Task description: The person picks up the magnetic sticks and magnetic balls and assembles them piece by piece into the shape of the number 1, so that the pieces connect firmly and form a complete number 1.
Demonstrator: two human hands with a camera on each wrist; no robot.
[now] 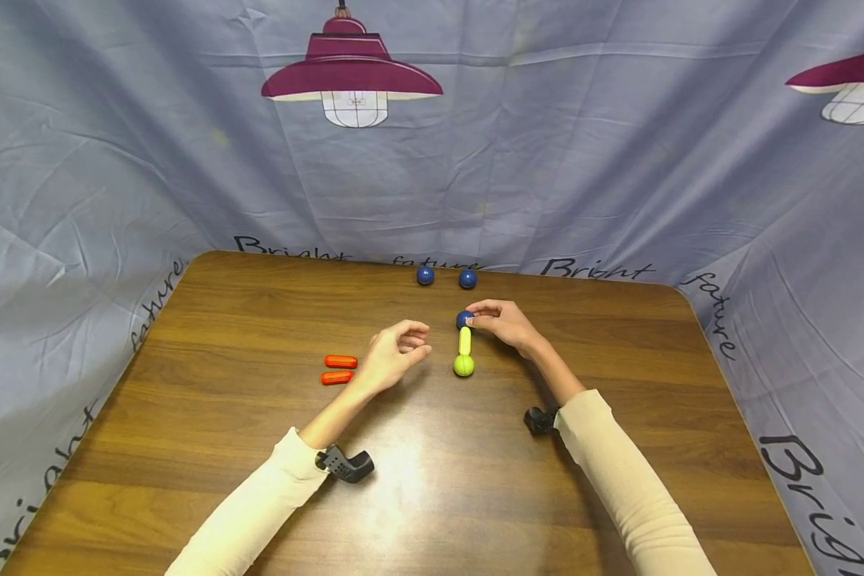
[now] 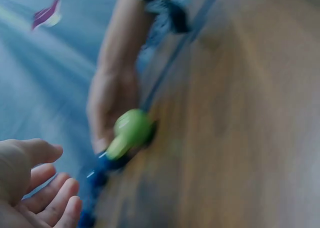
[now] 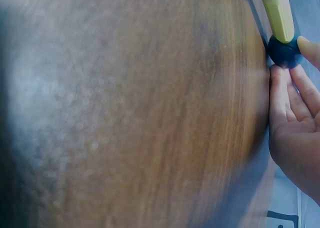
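With thumb and fingertips my right hand (image 1: 510, 326) pinches a small blue ball (image 1: 464, 319). A yellow-green rod (image 1: 465, 342) touches that ball at one end and a lime-green ball (image 1: 464, 366) at the other, all three in a line. In the right wrist view the blue ball (image 3: 285, 53) sits between thumb and fingertips, against the rod (image 3: 279, 19). My left hand (image 1: 391, 354) hovers left of this line, fingers loosely bent and holding nothing. The left wrist view is blurred, but the lime-green ball (image 2: 133, 128) shows in front of the right hand.
Two more blue balls, one left (image 1: 425, 275) and one right (image 1: 467, 278), rest near the table's back edge. Two orange-red rods, an upper (image 1: 342, 362) and a lower (image 1: 337, 378), lie left of my left hand. A printed grey curtain (image 1: 547, 160) borders the wooden table (image 1: 259, 320).
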